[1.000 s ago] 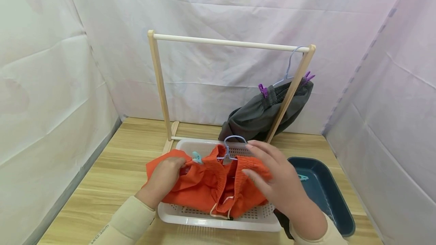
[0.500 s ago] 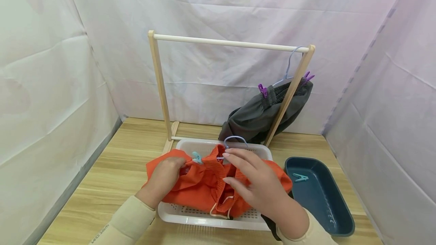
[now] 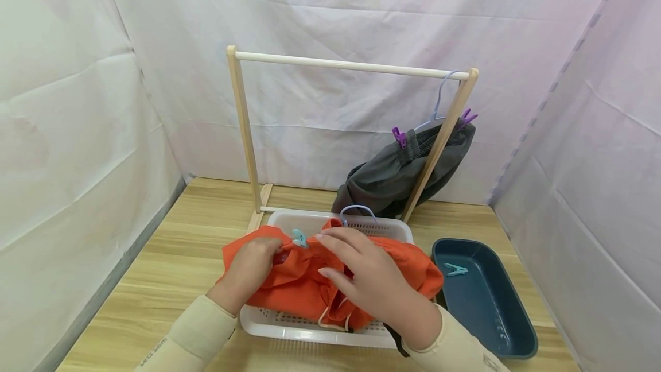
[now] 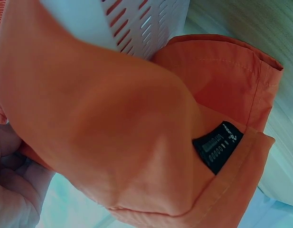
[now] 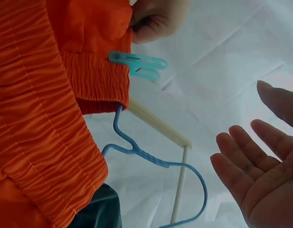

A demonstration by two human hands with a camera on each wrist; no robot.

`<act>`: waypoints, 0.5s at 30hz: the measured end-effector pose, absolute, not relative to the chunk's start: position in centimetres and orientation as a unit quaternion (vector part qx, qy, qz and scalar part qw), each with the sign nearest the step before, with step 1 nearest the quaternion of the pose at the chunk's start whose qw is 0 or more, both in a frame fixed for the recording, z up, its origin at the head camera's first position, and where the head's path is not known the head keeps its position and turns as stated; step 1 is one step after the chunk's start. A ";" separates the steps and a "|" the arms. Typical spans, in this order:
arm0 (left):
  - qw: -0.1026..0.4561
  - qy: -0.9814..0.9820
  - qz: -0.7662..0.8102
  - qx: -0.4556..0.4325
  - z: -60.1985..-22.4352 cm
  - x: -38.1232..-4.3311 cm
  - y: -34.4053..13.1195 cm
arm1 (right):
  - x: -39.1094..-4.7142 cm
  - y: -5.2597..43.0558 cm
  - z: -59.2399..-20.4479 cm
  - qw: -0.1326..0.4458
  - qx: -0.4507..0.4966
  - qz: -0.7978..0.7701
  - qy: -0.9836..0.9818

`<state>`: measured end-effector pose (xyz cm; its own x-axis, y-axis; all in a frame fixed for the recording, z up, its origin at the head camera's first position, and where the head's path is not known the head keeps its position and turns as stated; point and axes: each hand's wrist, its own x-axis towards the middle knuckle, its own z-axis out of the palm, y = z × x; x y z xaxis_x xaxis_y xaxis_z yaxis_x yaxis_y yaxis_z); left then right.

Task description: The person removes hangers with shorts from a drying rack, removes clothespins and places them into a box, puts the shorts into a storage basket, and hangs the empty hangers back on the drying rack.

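Orange shorts [image 3: 289, 291] with a gathered waistband [image 5: 46, 90] and a white drawstring lie across a white basket [image 3: 289, 333]. My left hand [image 3: 253, 263] grips a fold of the orange cloth at the left. Beside it, a light-blue clothespin [image 5: 137, 64] is clipped on the waistband. The hook of a blue hanger [image 3: 358, 208] sticks up from the waist; the hanger's arms run inside the waistband. My right hand [image 3: 372, 274] is over the waistband's middle, fingers spread and holding nothing. A black label [image 4: 218, 146] shows on the cloth in the left wrist view.
A wooden rack [image 3: 351, 65] stands behind the basket. Dark grey trousers [image 3: 397, 171] hang at its right on another hanger, held by purple clothespins [image 3: 400, 138]. At the right sits a dark blue tray [image 3: 496, 303] with a light-blue clothespin [image 3: 456, 270] in it.
My right hand has moved left from beside the hanger hook to over the waistband's middle, covering the lower hanger. The orange cloth's right side now reaches farther right. My left hand keeps its grip.
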<state>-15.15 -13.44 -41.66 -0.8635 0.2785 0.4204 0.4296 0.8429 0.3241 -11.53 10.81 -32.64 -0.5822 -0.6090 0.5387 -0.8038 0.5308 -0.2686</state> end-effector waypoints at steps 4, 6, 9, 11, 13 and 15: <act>0.180 -0.942 -0.210 -0.188 -41.7 -15.1 -13.4 | -11.8 10.1 -32.7 0.187 0.398 0.229 -0.868; 0.181 -0.940 -0.217 -0.190 -41.7 -15.2 -13.4 | -12.0 9.7 -32.8 0.176 0.386 0.219 -0.879; 0.183 -0.938 -0.222 -0.192 -41.8 -15.2 -13.4 | -12.3 9.2 -32.8 0.149 0.369 0.206 -0.894; 0.183 -0.938 -0.225 -0.193 -41.9 -15.2 -13.5 | -12.6 8.8 -32.9 0.130 0.360 0.197 -0.903; 0.183 -0.937 -0.225 -0.192 -41.9 -15.2 -13.5 | -12.8 8.3 -32.8 0.116 0.352 0.189 -0.909; 0.186 -0.937 -0.223 -0.193 -41.9 -15.3 -13.5 | -13.1 7.9 -32.8 0.110 0.345 0.181 -0.914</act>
